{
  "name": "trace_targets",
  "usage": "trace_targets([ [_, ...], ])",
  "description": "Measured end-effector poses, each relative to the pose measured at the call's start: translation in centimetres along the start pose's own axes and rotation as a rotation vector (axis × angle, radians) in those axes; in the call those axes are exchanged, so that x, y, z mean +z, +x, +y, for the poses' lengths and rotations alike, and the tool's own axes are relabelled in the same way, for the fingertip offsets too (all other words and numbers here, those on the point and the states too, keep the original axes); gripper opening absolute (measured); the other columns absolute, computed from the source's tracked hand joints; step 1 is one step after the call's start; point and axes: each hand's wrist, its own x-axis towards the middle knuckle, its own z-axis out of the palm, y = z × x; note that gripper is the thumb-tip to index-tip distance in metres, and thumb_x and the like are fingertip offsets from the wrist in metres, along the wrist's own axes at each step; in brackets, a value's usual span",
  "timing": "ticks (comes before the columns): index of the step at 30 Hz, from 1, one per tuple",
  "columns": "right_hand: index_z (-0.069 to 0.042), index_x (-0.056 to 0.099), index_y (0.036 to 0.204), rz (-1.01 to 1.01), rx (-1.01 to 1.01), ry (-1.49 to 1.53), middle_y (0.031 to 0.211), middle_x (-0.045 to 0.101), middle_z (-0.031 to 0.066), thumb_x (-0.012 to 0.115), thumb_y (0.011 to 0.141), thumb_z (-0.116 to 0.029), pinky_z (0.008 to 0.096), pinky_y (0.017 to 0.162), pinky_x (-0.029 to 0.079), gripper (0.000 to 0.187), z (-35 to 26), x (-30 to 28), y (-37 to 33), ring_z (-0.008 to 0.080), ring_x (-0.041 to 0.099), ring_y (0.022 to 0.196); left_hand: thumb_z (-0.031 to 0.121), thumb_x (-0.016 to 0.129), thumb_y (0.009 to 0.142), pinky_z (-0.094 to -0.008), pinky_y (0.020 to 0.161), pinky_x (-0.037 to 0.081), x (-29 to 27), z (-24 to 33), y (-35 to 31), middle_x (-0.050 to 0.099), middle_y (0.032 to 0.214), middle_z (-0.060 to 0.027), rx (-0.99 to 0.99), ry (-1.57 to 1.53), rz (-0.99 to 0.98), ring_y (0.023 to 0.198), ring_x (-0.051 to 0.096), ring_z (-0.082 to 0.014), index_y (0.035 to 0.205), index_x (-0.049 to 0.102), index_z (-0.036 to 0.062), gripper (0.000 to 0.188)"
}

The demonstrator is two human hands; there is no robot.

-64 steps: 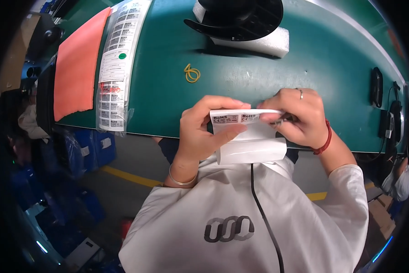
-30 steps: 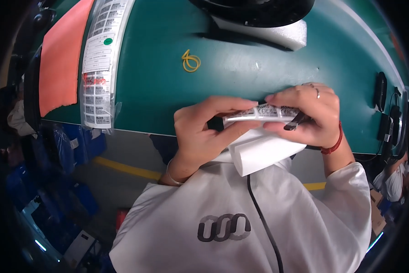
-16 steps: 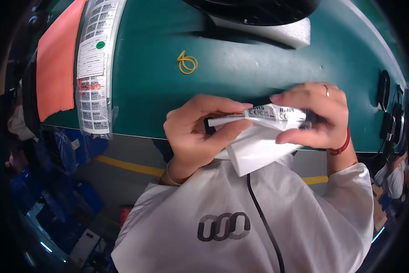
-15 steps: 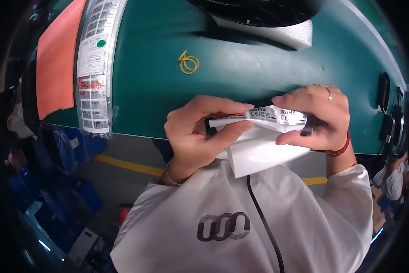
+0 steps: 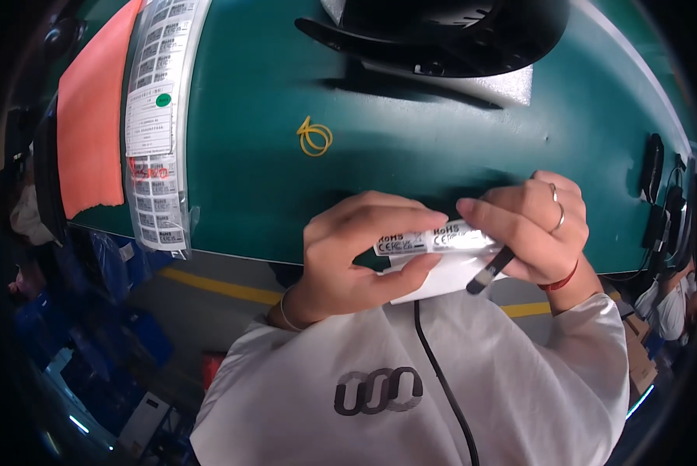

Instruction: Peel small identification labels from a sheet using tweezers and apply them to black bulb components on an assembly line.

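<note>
My left hand (image 5: pixel 372 260) holds a folded strip of white printed labels (image 5: pixel 401 242) by its edges, index finger along the top and thumb below. My right hand (image 5: pixel 531 229) grips the strip's other end, its fingertips curled over the upper edge. A slim black tool with a rounded end (image 5: pixel 486 276) sticks out below the right fingers; its kind is not clear. White backing paper (image 5: pixel 442 281) hangs beneath the labels, close to my chest. What the right palm covers is hidden.
A yellow rubber band (image 5: pixel 315 138) lies on the green table (image 5: pixel 247 155). At the left are a clear-bagged label sheet (image 5: pixel 150 128) and an orange sheet (image 5: pixel 92 116). A black curved device (image 5: pixel 449 39) rests on white foam (image 5: pixel 511 89) at the back. Dark cabled devices (image 5: pixel 655 186) line the right edge.
Both hands have come lower in the view with the label strip. The right hand has turned, and the black tool now points down toward my chest. The backing paper shows less.
</note>
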Motion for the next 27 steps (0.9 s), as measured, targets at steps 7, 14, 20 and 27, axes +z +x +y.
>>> trace_targets([
  [7,-0.003,0.071,0.085,-0.066,0.056,0.154,0.065,0.063,0.0025,0.071,0.077,-0.029,0.0257,0.045,0.028,0.027,0.42,-0.69,-0.87,0.0110,0.051,0.048,0.001,0.082,0.066,-0.0266,0.062,0.056,-0.26,0.11,-0.14,0.071,0.085,-0.0122,-0.007,-0.005,-0.028,0.073,0.070,-0.0206,0.094,0.070,-0.0004,0.031],
  [14,-0.002,0.070,0.084,-0.126,0.121,0.180,0.063,0.062,0.0018,0.071,0.077,-0.031,0.0283,0.044,0.027,0.030,0.34,-0.97,-0.72,0.0115,0.051,0.048,0.003,0.084,0.066,-0.0283,0.068,0.059,-0.09,-0.37,-0.58,0.072,0.088,-0.0169,-0.006,-0.039,0.081,0.078,0.073,-0.0235,0.094,0.066,-0.0033,0.034],
  [20,-0.001,0.071,0.083,-0.115,0.119,0.148,0.060,0.057,0.0004,0.061,0.084,-0.029,0.0257,0.041,0.030,0.030,0.73,-0.90,-0.55,0.0109,0.048,0.044,-0.004,0.077,0.068,-0.0298,0.071,0.060,0.00,-0.07,-0.26,0.071,0.091,-0.0186,-0.014,-0.070,0.062,0.083,0.072,-0.0261,0.095,0.065,-0.0041,0.029],
  [27,-0.001,0.071,0.082,-0.132,0.106,0.191,0.060,0.057,0.0013,0.068,0.079,-0.028,0.0255,0.040,0.031,0.027,0.83,-0.68,-0.77,0.0116,0.049,0.043,-0.009,0.071,0.070,-0.0286,0.069,0.059,-0.60,-0.02,-0.66,0.072,0.092,-0.0170,-0.101,-0.130,0.032,0.079,0.072,-0.0232,0.093,0.066,-0.0039,0.024],
])
